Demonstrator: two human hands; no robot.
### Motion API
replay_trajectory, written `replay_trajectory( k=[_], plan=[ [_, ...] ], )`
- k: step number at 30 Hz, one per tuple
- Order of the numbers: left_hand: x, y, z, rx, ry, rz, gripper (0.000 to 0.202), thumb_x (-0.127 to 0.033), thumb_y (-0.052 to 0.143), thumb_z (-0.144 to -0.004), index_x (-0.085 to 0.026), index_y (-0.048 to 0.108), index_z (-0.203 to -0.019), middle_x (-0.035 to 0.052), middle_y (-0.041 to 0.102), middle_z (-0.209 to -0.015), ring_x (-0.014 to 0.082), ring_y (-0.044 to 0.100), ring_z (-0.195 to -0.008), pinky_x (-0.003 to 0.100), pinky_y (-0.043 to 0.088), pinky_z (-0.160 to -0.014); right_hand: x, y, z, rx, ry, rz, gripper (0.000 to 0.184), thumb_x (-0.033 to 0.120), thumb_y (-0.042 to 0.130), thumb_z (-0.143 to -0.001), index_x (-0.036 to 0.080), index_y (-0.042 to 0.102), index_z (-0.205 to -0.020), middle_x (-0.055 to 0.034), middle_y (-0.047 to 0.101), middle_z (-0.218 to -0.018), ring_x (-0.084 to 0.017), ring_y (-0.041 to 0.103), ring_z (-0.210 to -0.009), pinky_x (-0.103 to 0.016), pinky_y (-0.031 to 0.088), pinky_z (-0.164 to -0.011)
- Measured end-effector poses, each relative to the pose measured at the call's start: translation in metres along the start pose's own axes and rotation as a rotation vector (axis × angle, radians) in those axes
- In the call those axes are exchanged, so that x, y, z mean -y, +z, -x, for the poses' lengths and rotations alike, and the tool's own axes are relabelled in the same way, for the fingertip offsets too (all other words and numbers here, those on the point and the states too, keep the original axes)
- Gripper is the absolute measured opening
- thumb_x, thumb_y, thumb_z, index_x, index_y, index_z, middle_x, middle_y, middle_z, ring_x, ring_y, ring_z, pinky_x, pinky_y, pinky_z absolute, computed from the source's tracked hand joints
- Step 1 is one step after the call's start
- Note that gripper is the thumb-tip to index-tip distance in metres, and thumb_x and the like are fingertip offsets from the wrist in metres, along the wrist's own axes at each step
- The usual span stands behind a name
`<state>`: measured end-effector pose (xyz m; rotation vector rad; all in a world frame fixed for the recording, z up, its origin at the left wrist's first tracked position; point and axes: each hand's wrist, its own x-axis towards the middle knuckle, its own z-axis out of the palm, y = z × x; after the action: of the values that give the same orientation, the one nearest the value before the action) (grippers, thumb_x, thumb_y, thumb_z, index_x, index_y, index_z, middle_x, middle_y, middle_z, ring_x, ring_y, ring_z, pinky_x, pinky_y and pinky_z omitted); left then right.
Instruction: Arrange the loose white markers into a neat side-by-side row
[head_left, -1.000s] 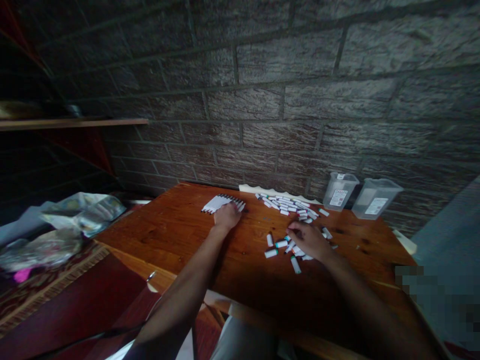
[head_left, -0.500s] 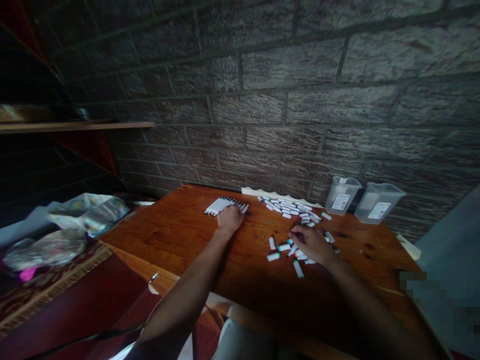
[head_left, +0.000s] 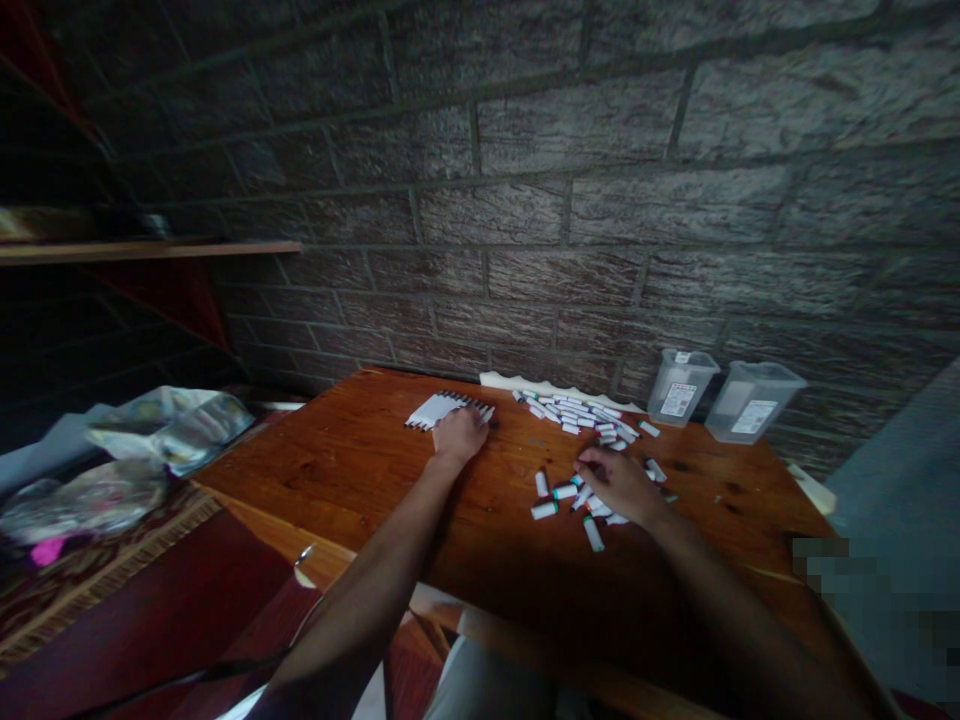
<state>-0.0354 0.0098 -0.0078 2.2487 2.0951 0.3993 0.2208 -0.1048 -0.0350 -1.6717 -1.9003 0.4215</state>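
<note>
My left hand point(head_left: 459, 434) rests on the near end of a neat row of white markers with dark tips point(head_left: 439, 407), its fingers curled down on them. My right hand point(head_left: 617, 483) lies over a loose scatter of short white caps with green ends point(head_left: 556, 494), fingers bent onto them; whether it holds one is hidden. A larger heap of white pieces point(head_left: 577, 412) lies farther back on the wooden table point(head_left: 360, 460).
Two clear plastic tubs point(head_left: 679, 385) point(head_left: 752, 399) stand at the back right against a dark brick wall. A white strip point(head_left: 525, 384) lies along the table's far edge. Crumpled plastic bags point(head_left: 165, 425) sit on a patterned cloth to the left.
Both hands stay where they were; only the camera view shifts slightly.
</note>
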Motion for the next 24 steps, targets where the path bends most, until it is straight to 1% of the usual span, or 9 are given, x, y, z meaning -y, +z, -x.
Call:
replay_trajectory(
  k=[4, 7, 14, 18, 24],
  plan=[
    [-0.0007, -0.0027, 0.0020, 0.019, -0.006, -0.024, 0.027, -0.032, 0.049, -0.086, -0.024, 0.069, -0.101, 0.0107, 0.072, -0.107, 0.0279, 0.067, -0.101, 0.038, 0.050, -0.087, 0.0009, -0.0004, 0.0000, 0.000, 0.004, 0.005, 0.032, 0.039, 0.044, -0.089, 0.020, 0.069, -0.091, -0.0058, 0.073, -0.090, -0.019, 0.066, -0.081, -0.029, 0.046, -0.073],
    [-0.0004, -0.0036, 0.0023, 0.018, -0.021, -0.023, 0.027, -0.031, 0.050, -0.086, -0.024, 0.069, -0.103, 0.0104, 0.071, -0.109, 0.0275, 0.066, -0.102, 0.038, 0.049, -0.089, 0.0026, -0.0012, 0.0005, -0.005, 0.006, 0.010, 0.032, 0.040, 0.044, -0.089, 0.020, 0.069, -0.092, -0.0054, 0.074, -0.090, -0.019, 0.067, -0.079, -0.029, 0.047, -0.073],
    [0.0010, -0.0033, 0.0008, 0.043, -0.026, -0.021, 0.028, -0.033, 0.054, -0.084, -0.024, 0.069, -0.105, 0.0098, 0.071, -0.109, 0.0260, 0.066, -0.104, 0.036, 0.049, -0.091, 0.0038, -0.0020, 0.0006, -0.008, 0.016, 0.007, 0.032, 0.039, 0.044, -0.088, 0.020, 0.069, -0.091, -0.0053, 0.073, -0.090, -0.019, 0.066, -0.080, -0.030, 0.047, -0.073],
    [0.0021, -0.0024, 0.0005, 0.029, -0.014, -0.005, 0.027, -0.035, 0.054, -0.084, -0.024, 0.069, -0.104, 0.0101, 0.072, -0.109, 0.0268, 0.066, -0.104, 0.036, 0.049, -0.090, 0.0015, -0.0007, 0.0003, -0.010, 0.006, 0.010, 0.032, 0.040, 0.045, -0.089, 0.020, 0.069, -0.090, -0.0048, 0.073, -0.089, -0.019, 0.066, -0.078, -0.030, 0.047, -0.072],
    [0.0034, -0.0007, 0.0003, 0.017, -0.010, 0.033, 0.039, -0.042, 0.053, -0.086, -0.023, 0.063, -0.119, 0.0125, 0.071, -0.111, 0.0275, 0.065, -0.105, 0.036, 0.049, -0.091, 0.0010, -0.0003, 0.0006, -0.015, 0.012, 0.002, 0.030, 0.039, 0.046, -0.088, 0.021, 0.069, -0.089, -0.0042, 0.074, -0.089, -0.018, 0.066, -0.076, -0.029, 0.047, -0.071]
  ],
)
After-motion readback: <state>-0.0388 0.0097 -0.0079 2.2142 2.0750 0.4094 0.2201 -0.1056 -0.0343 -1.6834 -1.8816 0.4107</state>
